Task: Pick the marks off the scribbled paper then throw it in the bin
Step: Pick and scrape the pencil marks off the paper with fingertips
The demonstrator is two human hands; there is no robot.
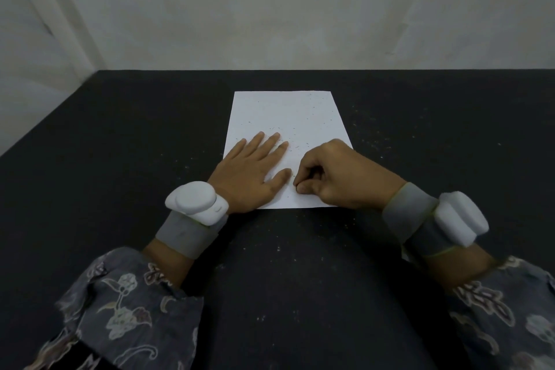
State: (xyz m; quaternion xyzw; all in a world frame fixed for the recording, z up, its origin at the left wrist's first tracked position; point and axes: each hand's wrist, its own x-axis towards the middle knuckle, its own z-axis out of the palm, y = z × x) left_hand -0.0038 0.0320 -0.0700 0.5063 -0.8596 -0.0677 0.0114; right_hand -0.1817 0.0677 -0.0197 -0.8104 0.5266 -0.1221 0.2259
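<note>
A white rectangular sheet of paper [288, 117], speckled with tiny dark marks, lies mid-tabletop on a black tabletop [120, 144]. The left hand [250, 173] presses flat on it, fingers straight. The right hand [333, 177] rests curled, fingertips pinched together at the paper's near edge.

Left hand [250, 173] flat on paper [288, 117]; right hand [339, 177] pinching at paper, black table [120, 144].

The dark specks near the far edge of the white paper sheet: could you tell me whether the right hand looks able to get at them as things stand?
Probably yes. The dark specks lie exposed on the white paper sheet, with nothing lying over them. The right hand pinches at the near edge, and the left hand lies flat to the side, off that path.
</note>
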